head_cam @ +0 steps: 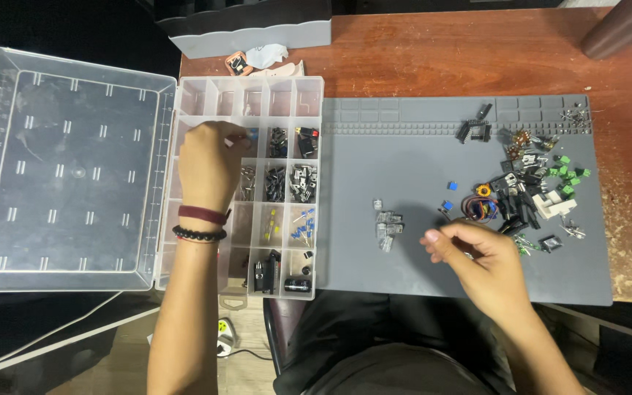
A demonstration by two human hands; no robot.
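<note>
My left hand (210, 164) reaches over the clear plastic compartment box (309, 86), fingertips pinched over a compartment holding small blue parts (253, 136). Whether it grips a part I cannot tell. My right hand (477, 260) rests on the grey work mat (404, 146), fingers curled loosely, near a pile of small electronic components (528, 190). A few clear small parts (387, 227) lie on the mat to the left of my right hand. The box compartments hold black, silver, yellow and blue parts.
The box's clear lid (67, 168) lies open to the left, overhanging the wooden table (477, 51). A grey drawer unit (250, 29) stands at the back. A dark cylinder (623, 25) stands at the far right corner. Green parts (568, 175) lie by the mat's right edge.
</note>
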